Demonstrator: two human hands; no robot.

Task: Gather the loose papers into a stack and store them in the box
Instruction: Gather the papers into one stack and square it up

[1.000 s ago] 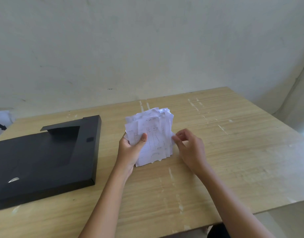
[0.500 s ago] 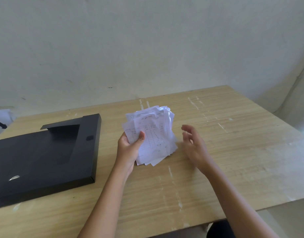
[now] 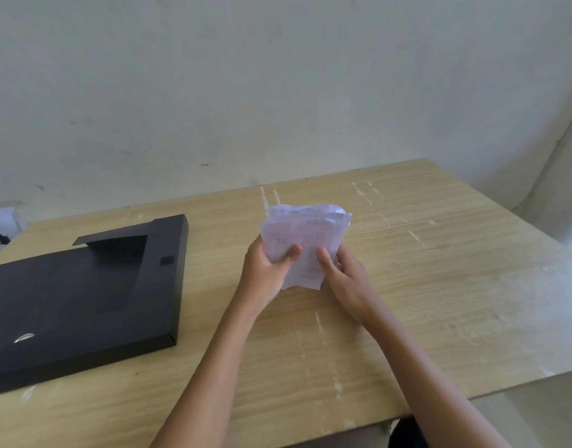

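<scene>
A bundle of papers point(image 3: 305, 240) is held upright above the table point(image 3: 439, 286) by both hands. The left hand point(image 3: 267, 270) is clenched on its left edge, thumb pressed on the front sheet; the right hand point(image 3: 344, 276) is clasped on the lower right edge, thumb likewise in front. Both forearms are extended from the near edge. The box point(image 3: 84, 295) is seen lying well apart to the left.

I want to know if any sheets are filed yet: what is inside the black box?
The black box lies open and its dark interior shows no paper. The stack of papers is in the left hand and right hand, over the table.
</scene>
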